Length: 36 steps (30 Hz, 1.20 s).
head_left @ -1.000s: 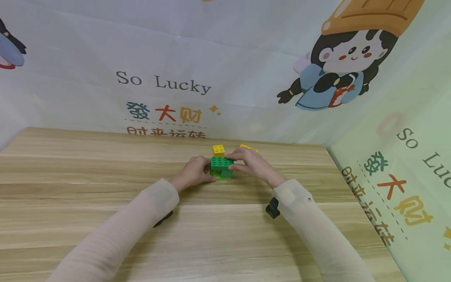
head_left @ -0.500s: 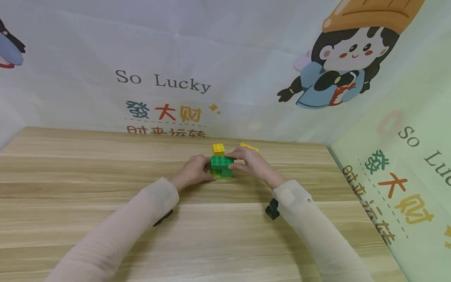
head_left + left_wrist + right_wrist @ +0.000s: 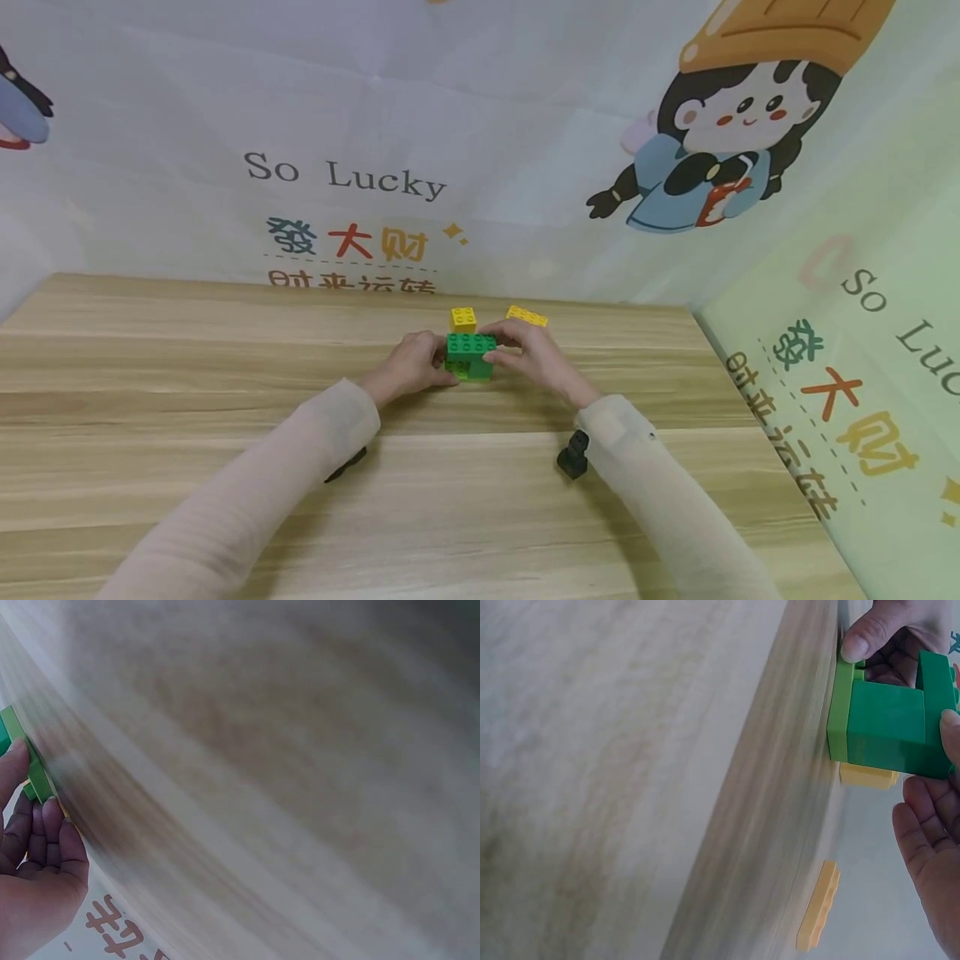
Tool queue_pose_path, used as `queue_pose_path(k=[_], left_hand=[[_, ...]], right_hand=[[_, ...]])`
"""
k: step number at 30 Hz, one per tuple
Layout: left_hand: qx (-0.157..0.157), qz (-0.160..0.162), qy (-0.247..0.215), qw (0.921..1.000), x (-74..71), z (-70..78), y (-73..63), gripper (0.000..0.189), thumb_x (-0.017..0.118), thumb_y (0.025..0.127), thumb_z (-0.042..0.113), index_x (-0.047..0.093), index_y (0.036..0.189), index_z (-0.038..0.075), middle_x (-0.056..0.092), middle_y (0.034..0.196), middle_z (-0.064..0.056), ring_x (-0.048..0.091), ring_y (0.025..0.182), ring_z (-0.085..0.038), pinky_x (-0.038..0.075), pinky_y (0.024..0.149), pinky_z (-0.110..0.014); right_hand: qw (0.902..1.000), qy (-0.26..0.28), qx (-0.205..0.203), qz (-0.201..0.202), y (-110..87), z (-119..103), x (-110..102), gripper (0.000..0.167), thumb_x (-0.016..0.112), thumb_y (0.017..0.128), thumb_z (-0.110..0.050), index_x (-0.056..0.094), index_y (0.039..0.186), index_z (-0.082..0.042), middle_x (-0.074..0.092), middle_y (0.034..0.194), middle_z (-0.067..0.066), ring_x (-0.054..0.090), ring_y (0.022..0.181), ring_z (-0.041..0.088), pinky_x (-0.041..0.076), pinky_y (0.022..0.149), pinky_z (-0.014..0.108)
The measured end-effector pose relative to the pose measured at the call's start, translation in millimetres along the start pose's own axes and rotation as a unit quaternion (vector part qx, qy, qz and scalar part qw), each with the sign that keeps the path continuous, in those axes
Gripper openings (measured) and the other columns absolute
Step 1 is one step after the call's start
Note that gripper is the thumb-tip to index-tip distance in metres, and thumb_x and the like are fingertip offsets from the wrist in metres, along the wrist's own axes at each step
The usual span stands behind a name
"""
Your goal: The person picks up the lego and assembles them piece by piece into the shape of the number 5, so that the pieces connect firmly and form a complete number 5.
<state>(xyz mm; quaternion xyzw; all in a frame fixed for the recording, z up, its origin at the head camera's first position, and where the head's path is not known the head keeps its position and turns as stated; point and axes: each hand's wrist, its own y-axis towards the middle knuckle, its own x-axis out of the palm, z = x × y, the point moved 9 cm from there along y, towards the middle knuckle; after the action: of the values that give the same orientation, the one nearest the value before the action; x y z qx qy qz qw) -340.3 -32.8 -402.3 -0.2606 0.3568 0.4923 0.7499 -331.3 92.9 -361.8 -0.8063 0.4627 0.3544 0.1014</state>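
Note:
Toward the back of the table, a small stack of toy building bricks stands between both hands. A long dark green brick (image 3: 470, 344) tops it, above a dark green block (image 3: 885, 720) and a thin light green plate (image 3: 838, 712) at the bottom. The left hand (image 3: 411, 362) grips the light green plate at its left end, thumb in front. From the right, the right hand (image 3: 536, 354) pinches the long dark green brick between thumb and fingers. A square yellow brick (image 3: 462, 319) lies just behind the stack. Part of the block's left side is hidden by the left hand.
A long yellow brick (image 3: 527, 316) lies behind the right hand on the wooden table (image 3: 450, 517). Black devices show beneath the sleeves, such as the right one (image 3: 573, 458). A printed cloth (image 3: 525, 167) hangs along the table's back and right edges.
The right hand and wrist have shifted slightly left and lower, exposing more of the long yellow brick. Both hands keep their hold, and the stack looks the same.

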Motion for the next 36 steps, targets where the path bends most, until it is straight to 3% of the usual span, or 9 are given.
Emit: queue_pose_path(k=[15,19,24,30,36], left_hand=[[0.023,0.003,-0.001,0.9997,-2.3,0.5,-3.4,0.036,0.08,0.073,0.018,0.064,0.099,-0.001,0.056,0.078,-0.006,0.047,0.073,-0.018,0.039,0.066,-0.029],[0.038,-0.005,-0.024,0.999,-6.0,-0.5,-6.1,0.042,0.081,0.073,0.02,0.064,0.104,-0.003,0.063,0.089,-0.011,0.054,0.082,-0.02,0.047,0.074,-0.032],[0.015,-0.007,-0.067,0.9976,-19.2,-10.9,-5.9,0.038,0.073,0.081,0.014,0.062,0.113,-0.003,0.066,0.107,-0.016,0.061,0.097,-0.025,0.05,0.085,-0.036],[-0.014,0.031,-0.108,0.9935,-35.3,-20.9,0.4,0.033,0.063,0.089,0.011,0.059,0.118,-0.005,0.064,0.109,-0.018,0.059,0.1,-0.026,0.05,0.084,-0.035],[-0.034,0.069,-0.135,0.9878,-35.9,-23.8,8.9,0.041,0.066,0.088,0.012,0.055,0.123,-0.005,0.061,0.116,-0.022,0.058,0.104,-0.03,0.048,0.089,-0.038]], right_hand=[[0.9991,0.039,-0.01,0.017,1.3,6,5,0.036,0.067,0.084,-0.005,0.059,0.118,0.004,0.06,0.119,0.019,0.058,0.109,0.03,0.047,0.094,0.033],[0.9986,0.049,-0.007,0.022,0.8,7,5,0.035,0.066,0.084,-0.004,0.059,0.118,0.004,0.059,0.12,0.019,0.057,0.11,0.031,0.047,0.095,0.033],[0.9982,0.054,0.01,0.024,-1.0,13,2,0.035,0.065,0.086,-0.005,0.059,0.119,0.003,0.058,0.121,0.018,0.056,0.111,0.03,0.046,0.096,0.034],[0.9979,0.059,0.016,0.023,-2.0,16,1,0.035,0.065,0.086,-0.005,0.058,0.12,0.003,0.058,0.122,0.018,0.055,0.113,0.03,0.045,0.097,0.036],[0.998,0.06,0.005,0.019,-0.2,12,4,0.035,0.065,0.086,-0.005,0.058,0.119,0.004,0.057,0.122,0.019,0.056,0.113,0.03,0.045,0.097,0.035]])
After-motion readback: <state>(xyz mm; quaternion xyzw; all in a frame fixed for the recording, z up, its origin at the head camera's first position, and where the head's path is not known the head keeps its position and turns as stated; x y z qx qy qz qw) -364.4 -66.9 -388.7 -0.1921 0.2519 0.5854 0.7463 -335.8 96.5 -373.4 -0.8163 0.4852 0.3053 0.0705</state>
